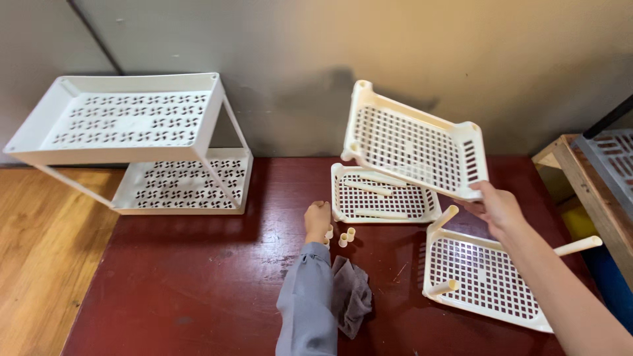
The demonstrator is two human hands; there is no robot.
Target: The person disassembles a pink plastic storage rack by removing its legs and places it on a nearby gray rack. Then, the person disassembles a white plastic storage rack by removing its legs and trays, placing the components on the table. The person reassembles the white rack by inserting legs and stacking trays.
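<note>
3 cream trays: 1 perforated cream tray (pixel 412 142) held tilted in the air above the bench (pixel 198 290); 1 flat tray (pixel 382 194) lying near the wall with 2 loose cream rods (pixel 369 189) in it; 1 tray with posts (pixel 484 280) at the right edge
posts fitted: 3 visible on the right tray, a 4th cannot tell
loose connectors: about 3 short cream tubes (pixel 347 237) just beside the left fingers
finished unit: 1 white 2-tier rack (pixel 138 142) already standing at the far left, apart from the cream parts
progress judged: early to middle; only 1 tray has legs, the 2 other trays are unstacked, rods and tubes not yet used
right hand (pixel 498 207): closed on the lower right corner of the lifted tray, thumb on top
left hand (pixel 318 221): fingers curled down at the short tubes, touching them; whether it grips 1 cannot tell
cloth: 1 grey rag (pixel 353 293) under the left sleeve
other: 1 wooden stand (pixel 580 178) at the right
</note>
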